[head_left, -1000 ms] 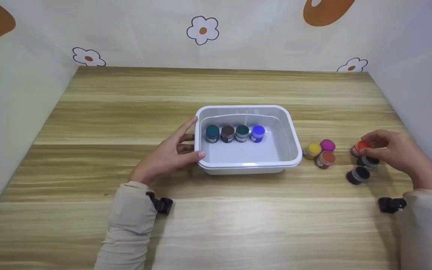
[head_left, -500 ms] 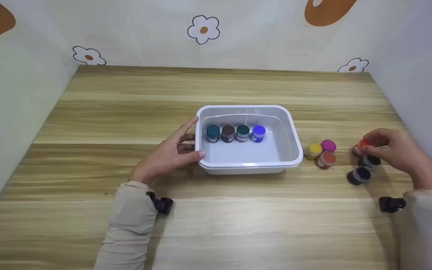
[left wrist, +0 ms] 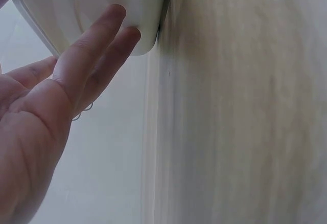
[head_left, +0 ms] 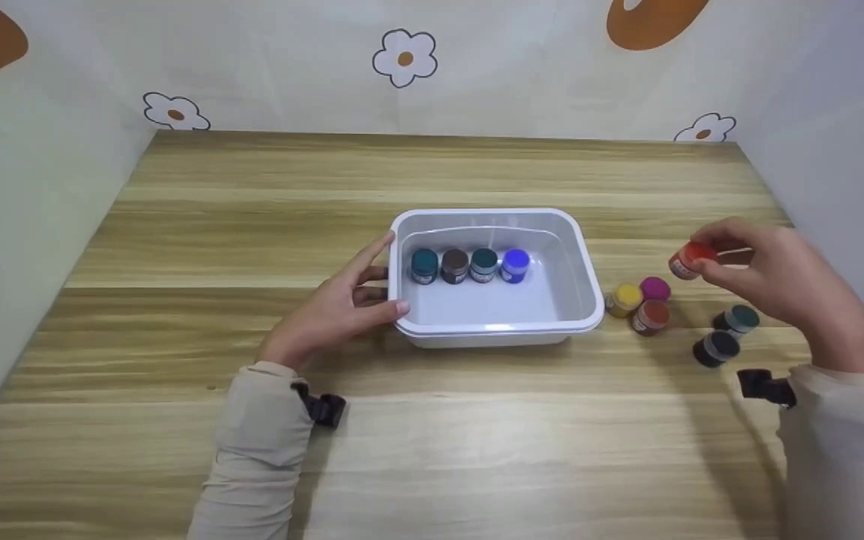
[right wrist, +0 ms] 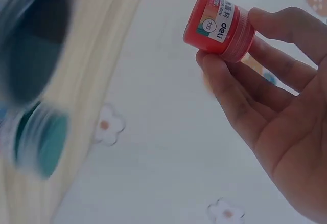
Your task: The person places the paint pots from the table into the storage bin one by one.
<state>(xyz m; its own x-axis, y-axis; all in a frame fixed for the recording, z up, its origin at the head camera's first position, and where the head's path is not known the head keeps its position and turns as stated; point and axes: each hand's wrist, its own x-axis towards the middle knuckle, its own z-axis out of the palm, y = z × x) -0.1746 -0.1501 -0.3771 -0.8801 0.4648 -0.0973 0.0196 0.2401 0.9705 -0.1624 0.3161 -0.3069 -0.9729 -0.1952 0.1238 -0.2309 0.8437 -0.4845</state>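
Observation:
My right hand (head_left: 784, 277) holds a small red paint jar (head_left: 691, 261) above the table, pinched between thumb and fingers. In the right wrist view the jar (right wrist: 217, 27) is tilted, its printed label showing. My left hand (head_left: 334, 311) grips the left side of a white plastic tub (head_left: 492, 328): the thumb lies over the rim, and in the left wrist view the fingers (left wrist: 89, 55) rest against the outer wall. Inside the tub, a row of paint jars stands along the back: teal (head_left: 424, 266), brown (head_left: 454, 266), dark green (head_left: 484, 265) and blue (head_left: 515, 265).
Right of the tub, yellow (head_left: 625, 299), magenta (head_left: 655, 289) and reddish-brown (head_left: 651, 317) jars stand close together. Farther right are a dark green jar (head_left: 736, 321) and a black one (head_left: 716, 349). Pale flower-patterned walls (head_left: 507, 82) border the wooden table (head_left: 477, 435).
My right hand has lifted the red paint jar off the table and moved it up and to the left, uncovering the dark green jar. The left hand and tub stay put.

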